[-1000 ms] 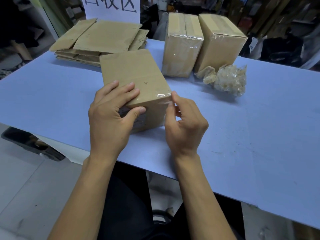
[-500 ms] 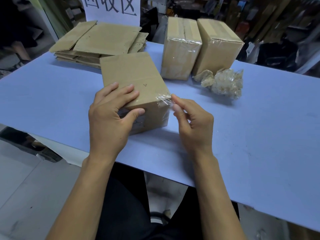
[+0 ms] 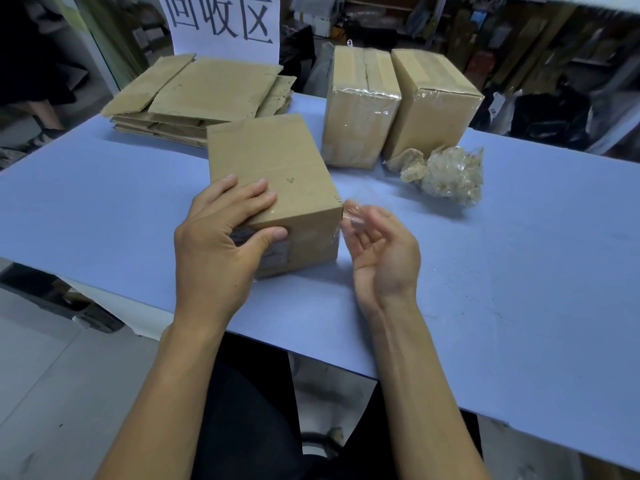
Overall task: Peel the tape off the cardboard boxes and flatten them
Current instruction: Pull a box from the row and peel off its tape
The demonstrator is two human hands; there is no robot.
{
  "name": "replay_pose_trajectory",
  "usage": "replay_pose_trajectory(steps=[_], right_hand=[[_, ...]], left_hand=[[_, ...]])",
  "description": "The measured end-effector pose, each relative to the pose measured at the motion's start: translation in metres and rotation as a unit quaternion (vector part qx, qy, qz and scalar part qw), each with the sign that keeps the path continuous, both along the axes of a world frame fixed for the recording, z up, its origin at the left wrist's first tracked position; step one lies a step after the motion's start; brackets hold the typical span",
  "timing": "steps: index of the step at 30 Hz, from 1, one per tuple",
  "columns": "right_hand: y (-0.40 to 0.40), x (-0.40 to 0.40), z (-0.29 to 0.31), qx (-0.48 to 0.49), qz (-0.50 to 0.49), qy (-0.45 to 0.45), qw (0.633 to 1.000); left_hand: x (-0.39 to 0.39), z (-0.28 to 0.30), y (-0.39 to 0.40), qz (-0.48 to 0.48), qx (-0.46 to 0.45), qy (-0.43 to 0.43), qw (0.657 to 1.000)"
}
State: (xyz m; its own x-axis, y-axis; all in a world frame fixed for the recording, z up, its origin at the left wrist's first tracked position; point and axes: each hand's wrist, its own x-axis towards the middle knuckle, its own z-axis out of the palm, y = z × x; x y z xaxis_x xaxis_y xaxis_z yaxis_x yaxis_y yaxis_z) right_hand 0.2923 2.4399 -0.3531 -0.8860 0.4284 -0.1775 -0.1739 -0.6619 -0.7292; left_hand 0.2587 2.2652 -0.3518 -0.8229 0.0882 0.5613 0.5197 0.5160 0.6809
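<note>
Left hand [image 3: 221, 244] grips cardboard box [image 3: 273, 178] on the counter [image 3: 519, 271].
Right hand [image 3: 377, 251], at the box's 3 o'clock, pinches clear tape [image 3: 351, 216].

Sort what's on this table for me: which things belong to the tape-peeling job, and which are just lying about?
Part of the job:
- near box, held by the left hand
- clear tape strip, pinched by the right hand
- two taped boxes behind it
- flattened cardboard stack
- wad of peeled tape

Lying about:
- paper sign
- background clutter, too blurred to name
</note>
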Motion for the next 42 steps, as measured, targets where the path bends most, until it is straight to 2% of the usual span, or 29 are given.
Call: replay_pose_trajectory(steps=[2, 3, 5, 7, 9, 14, 18, 21, 23, 25, 28, 32, 36, 42], right_hand=[[0.009, 0.006, -0.001, -0.073, 0.042, 0.029, 0.996], [0.014, 0.008, -0.001, -0.058, 0.054, 0.042, 0.996], [0.019, 0.009, -0.004, 0.117, 0.053, 0.002, 0.992], [0.014, 0.006, -0.008, 0.313, 0.034, -0.066, 0.947], [0.003, 0.002, -0.01, 0.382, 0.017, -0.077, 0.921], [0.005, 0.0, 0.004, 0.369, -0.035, -0.023, 0.929], [0.006, 0.004, 0.016, 0.347, -0.037, 0.008, 0.937], [0.012, 0.009, 0.018, 0.37, 0.026, 0.02, 0.928], [0.009, 0.011, 0.017, 0.412, 0.06, 0.019, 0.909], [-0.003, 0.009, 0.015, 0.419, 0.005, 0.015, 0.908], [-0.017, 0.005, 0.018, 0.387, -0.103, 0.029, 0.916], [-0.019, 0.006, 0.027, 0.432, -0.096, 0.046, 0.896], [-0.019, 0.012, 0.035, 0.469, -0.095, 0.077, 0.875], [-0.016, 0.016, 0.035, 0.465, -0.1, 0.067, 0.877]], left_hand=[[0.0, 0.0, 0.003, -0.003, -0.002, -0.001, 1.0], [-0.001, 0.0, 0.003, -0.003, 0.001, -0.001, 1.0], [-0.001, 0.0, 0.004, -0.003, 0.009, 0.0, 1.0], [-0.001, -0.001, 0.005, -0.001, 0.017, 0.005, 1.0], [0.0, -0.002, 0.006, 0.001, 0.031, 0.008, 0.999], [0.001, 0.0, 0.001, 0.01, 0.125, -0.021, 0.992], [0.001, 0.0, 0.004, 0.009, 0.18, -0.035, 0.983], [-0.001, -0.002, 0.006, 0.021, 0.211, -0.041, 0.976], [-0.002, -0.004, 0.004, 0.025, 0.227, -0.049, 0.972], [-0.002, -0.002, 0.001, 0.023, 0.199, -0.048, 0.979], [0.001, 0.011, -0.005, -0.013, 0.094, -0.056, 0.994], [0.006, 0.029, -0.009, -0.049, -0.02, -0.093, 0.994], [0.007, 0.029, -0.001, -0.075, 0.015, -0.087, 0.993], [0.006, 0.017, 0.008, -0.078, 0.05, -0.081, 0.992]])
